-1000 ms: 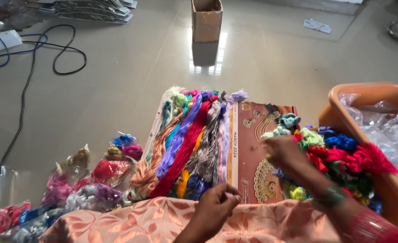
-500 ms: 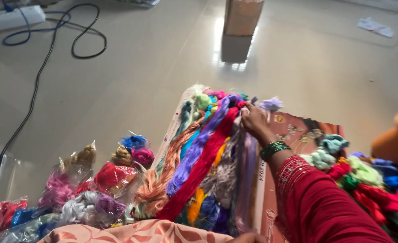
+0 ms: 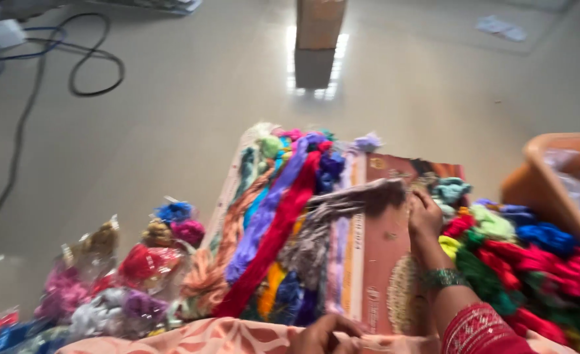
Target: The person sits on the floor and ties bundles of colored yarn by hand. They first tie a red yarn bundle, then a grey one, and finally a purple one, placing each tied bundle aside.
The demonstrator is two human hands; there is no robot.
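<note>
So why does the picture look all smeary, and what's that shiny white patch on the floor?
Head view: the whole picture is motion-blurred, worst on the thread bundles and the right hand pulling a grey bundle. The white patch is glare on the glossy floor, under the cardboard box. The left hand is cut off by the bottom edge.

Home craft or small tailoring workspace, set on a glossy tiled floor [image 3: 192,111]. Thread skeins [image 3: 273,223] are spread on it; bagged threads [image 3: 100,275] left of them, cardboard box [image 3: 319,23] and cables [image 3: 74,59] beyond.
</note>
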